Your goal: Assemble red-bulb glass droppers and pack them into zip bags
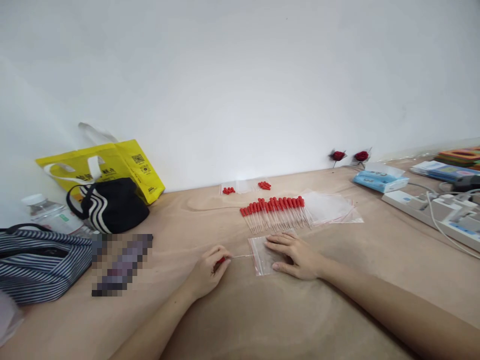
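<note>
Right now the row of red-handled sticks (277, 204) lies across the middle of the counter (243, 315), red ends toward the white wall (240, 90) and thin pale shafts toward the person. Nearer the person than that row, and off to its left, the left hand (210, 267) pinches a single red-handled stick (222, 260) by its red end, the shaft pointing rightward. Its tip reaches the edge of a clear zip bag (262, 262), which lies flat just on the person's side of the row; whether the tip is in the bag's mouth or merely at it, I can't tell. The right hand (294, 254) rests palm down on this bag, fingers extended and thumb apart, gripping nothing.

Against the row's right end is a spread of flat clear bags (330, 209). Beyond the row, by the wall, lies another clear bag (243, 186) with two small clusters of red pieces (264, 185) at its ends. Well to the row's left are a yellow bag (146, 172), a black item with white stripes (120, 202) and a striped pouch (67, 255); well to its right, a blue tissue pack (378, 180) and a white power strip (397, 201).
</note>
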